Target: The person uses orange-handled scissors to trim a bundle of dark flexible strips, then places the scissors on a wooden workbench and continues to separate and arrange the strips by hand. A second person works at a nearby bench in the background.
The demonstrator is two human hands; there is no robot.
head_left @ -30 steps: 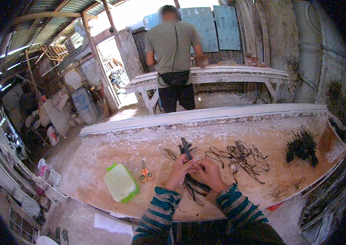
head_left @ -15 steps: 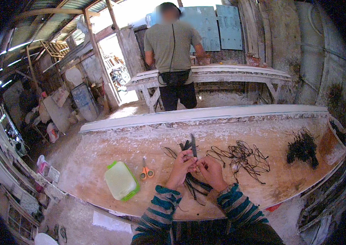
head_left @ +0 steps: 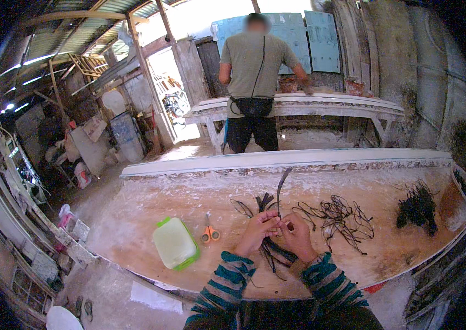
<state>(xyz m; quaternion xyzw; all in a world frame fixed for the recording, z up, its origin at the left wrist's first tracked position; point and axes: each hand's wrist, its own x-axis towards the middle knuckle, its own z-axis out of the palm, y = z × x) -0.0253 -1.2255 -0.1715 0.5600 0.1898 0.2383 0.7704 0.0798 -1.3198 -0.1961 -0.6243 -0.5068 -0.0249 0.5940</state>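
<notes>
A thin black strip stands up from between my hands, its upper end bent to the right. My left hand pinches it near its lower end. Close beside it, my right hand is closed at the fingertips on the same strip, near where it meets the left fingers. Beneath both hands lies a bundle of black strips on the wooden table. Its far ends fan out beyond my left hand. What the fingertips do at the strip's lower end is too small to make out.
Orange-handled scissors and a green-rimmed lidded container lie to the left. Tangled black cords, a dark bristly heap and a tub are to the right. A person stands at a far bench.
The strip now stands taller and curves at its top. My view has shifted, so the scene sits slightly lower and farther right. The other person's right arm reaches out more over the bench.
</notes>
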